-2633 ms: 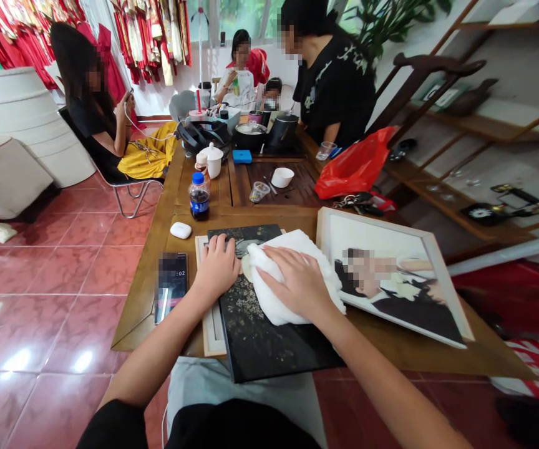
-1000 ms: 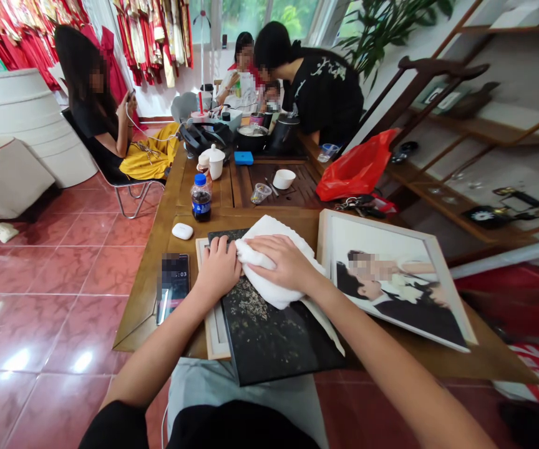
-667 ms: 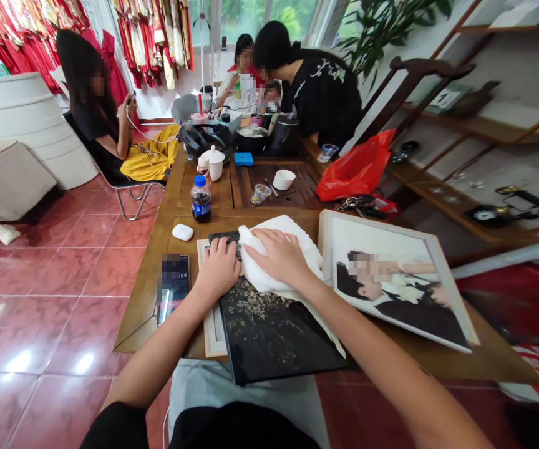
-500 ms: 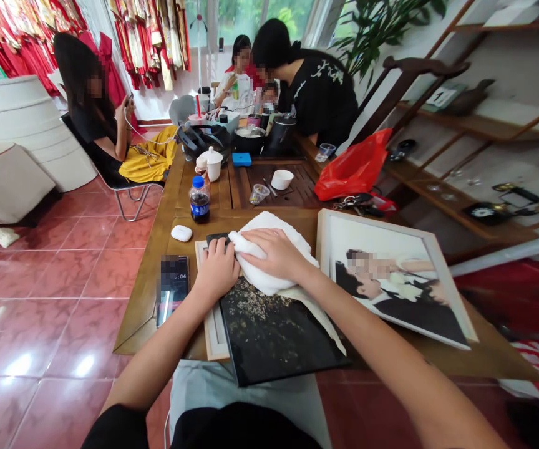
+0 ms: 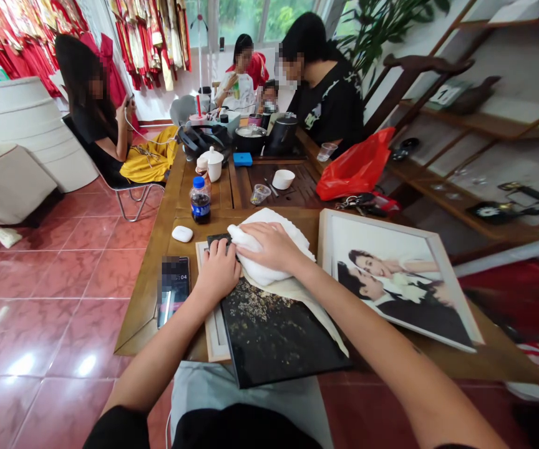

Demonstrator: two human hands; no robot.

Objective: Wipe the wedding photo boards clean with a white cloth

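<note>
A dark picture [image 5: 274, 333] with gold flecks lies on a pale frame [image 5: 214, 327] at the near edge of the wooden table [image 5: 157, 237]. My left hand [image 5: 218, 271] presses down on the picture's upper left part, fingers flat. My right hand [image 5: 272, 246] lies palm down on a bunched white cloth [image 5: 269, 249] over the picture's far end, fingers curled onto the cloth. A loose strip of the cloth trails toward the lower right.
A large framed portrait [image 5: 395, 284] lies right of the picture. A phone [image 5: 173, 290], a white earbud case [image 5: 182, 233] and a cola bottle [image 5: 200, 199] are to the left. Tea ware, a red bag [image 5: 356, 165] and seated people lie beyond.
My right hand has slid the white cloth from the picture's middle up to its far end, uncovering the gold-flecked area. My left hand has stayed in place.
</note>
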